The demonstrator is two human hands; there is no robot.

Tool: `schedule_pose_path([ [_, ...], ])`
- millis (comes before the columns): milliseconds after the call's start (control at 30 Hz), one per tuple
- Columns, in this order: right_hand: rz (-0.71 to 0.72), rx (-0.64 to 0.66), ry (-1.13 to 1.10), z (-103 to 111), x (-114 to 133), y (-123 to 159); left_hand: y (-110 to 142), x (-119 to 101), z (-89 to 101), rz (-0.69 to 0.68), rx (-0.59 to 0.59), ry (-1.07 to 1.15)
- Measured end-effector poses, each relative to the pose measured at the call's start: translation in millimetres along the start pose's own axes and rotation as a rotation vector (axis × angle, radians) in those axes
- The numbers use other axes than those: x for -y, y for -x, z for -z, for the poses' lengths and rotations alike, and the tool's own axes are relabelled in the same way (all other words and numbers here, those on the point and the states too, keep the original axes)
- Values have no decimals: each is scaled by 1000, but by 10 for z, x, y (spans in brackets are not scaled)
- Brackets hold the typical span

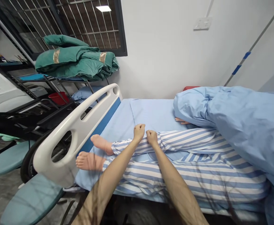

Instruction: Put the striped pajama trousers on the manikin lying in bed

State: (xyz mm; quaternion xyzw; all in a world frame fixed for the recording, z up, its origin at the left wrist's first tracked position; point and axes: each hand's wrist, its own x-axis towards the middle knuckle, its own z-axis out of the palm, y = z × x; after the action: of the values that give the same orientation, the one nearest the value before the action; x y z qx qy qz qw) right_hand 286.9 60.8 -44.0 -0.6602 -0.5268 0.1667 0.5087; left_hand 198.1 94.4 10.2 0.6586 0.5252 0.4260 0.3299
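Observation:
My left hand (139, 132) and my right hand (152, 138) are both closed in fists, side by side. They rest on the shin of a figure lying on a hospital bed, dressed in blue-and-white striped trousers (186, 178). I cannot tell whether it is a person or a lifelike dummy. Two bare feet (97, 153) point toward the bed rail, just left of my hands. A blue quilt (232, 131) hides the figure's upper body, and a hand (181, 121) shows at its edge.
A white bed side rail (73, 131) runs along the left of the blue-sheeted mattress (151, 112). Beyond it stand a metal rack with a folded green quilt (76, 61), a red basin (58, 98) and a teal folding seat (31, 200). A white wall is behind the bed.

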Motion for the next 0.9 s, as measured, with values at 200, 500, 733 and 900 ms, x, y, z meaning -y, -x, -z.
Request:
schedule_pose_path([
  [200,-20,24,-48,3,-42,-21,158,209,-219,60,23,-208],
  [500,-73,51,-68,11,25,-35,205,344,-270,98,26,-322],
  [733,-67,30,-91,324,179,-217,216,352,-255,67,-1,-287],
  [900,-90,18,-8,574,52,-191,223,372,-274,53,-36,-279],
])
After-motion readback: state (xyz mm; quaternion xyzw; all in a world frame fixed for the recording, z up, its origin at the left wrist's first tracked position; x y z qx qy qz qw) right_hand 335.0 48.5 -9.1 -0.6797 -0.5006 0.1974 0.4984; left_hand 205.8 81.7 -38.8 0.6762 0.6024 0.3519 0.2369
